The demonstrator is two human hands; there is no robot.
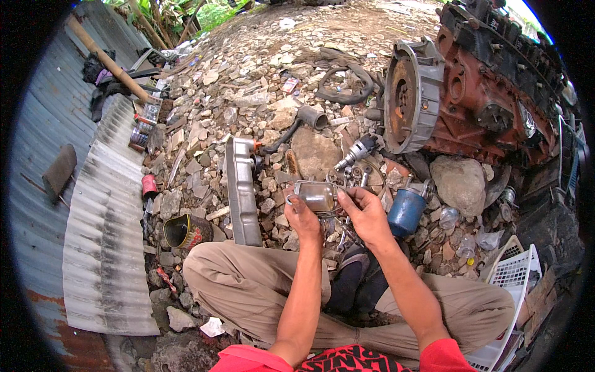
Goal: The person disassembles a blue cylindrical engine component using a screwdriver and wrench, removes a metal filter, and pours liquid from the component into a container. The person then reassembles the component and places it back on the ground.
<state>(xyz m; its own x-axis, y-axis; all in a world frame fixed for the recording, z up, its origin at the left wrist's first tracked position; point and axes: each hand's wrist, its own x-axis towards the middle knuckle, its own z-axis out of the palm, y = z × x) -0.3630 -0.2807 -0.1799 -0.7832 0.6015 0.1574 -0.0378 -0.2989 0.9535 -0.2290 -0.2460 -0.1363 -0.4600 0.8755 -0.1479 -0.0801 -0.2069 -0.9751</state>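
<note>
Both my hands grip a small clear cylinder with amber-brown tint and metal ends (316,194). My left hand (303,219) closes on its left end; my right hand (362,214) pinches its right end. Just right of them stands a blue metal canister (403,214) with a fitting on top. Behind the cylinder lie a silver mechanical part with a dark body (352,154) and several small tools and bolts (363,180). A long cast-metal cover (242,198) rests to the left of my hands.
A rusty red engine block (471,124) fills the back right among rubble and stones (458,186). Corrugated sheets (99,248) line the left, near an open can (186,231). A black hose (344,97) lies behind. White plastic crates (514,288) sit at the right.
</note>
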